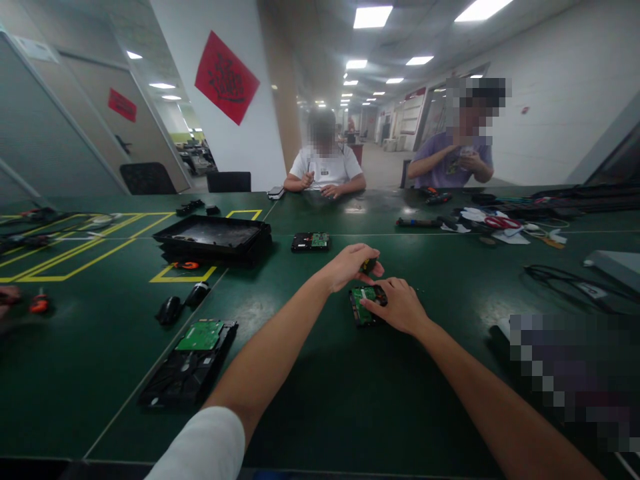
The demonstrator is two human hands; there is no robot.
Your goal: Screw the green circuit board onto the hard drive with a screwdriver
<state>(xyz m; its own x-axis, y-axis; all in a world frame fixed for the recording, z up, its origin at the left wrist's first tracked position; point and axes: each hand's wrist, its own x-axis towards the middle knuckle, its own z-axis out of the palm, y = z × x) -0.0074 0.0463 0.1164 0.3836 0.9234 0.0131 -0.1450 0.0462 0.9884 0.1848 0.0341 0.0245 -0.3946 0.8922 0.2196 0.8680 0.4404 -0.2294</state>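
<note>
My left hand (345, 268) is closed around a black-and-yellow screwdriver (369, 265), held above the far edge of a hard drive; its tip is hidden. The hard drive (359, 308) lies flat on the green table with its green circuit board facing up. My right hand (400, 305) rests on the drive's right side, thumb across the board and fingers around the far edge, holding it against the table. A second hard drive (311, 241) lies farther back. To the left is a larger black drive unit (187, 367) with a green board on top.
Black trays (213, 233) are stacked at the back left, beside yellow tape outlines. A black mouse-like object (170, 310) lies nearer. Gloves (500, 223), cables (565, 280) and tools cover the right. Two people (325, 170) (453, 163) sit across the table.
</note>
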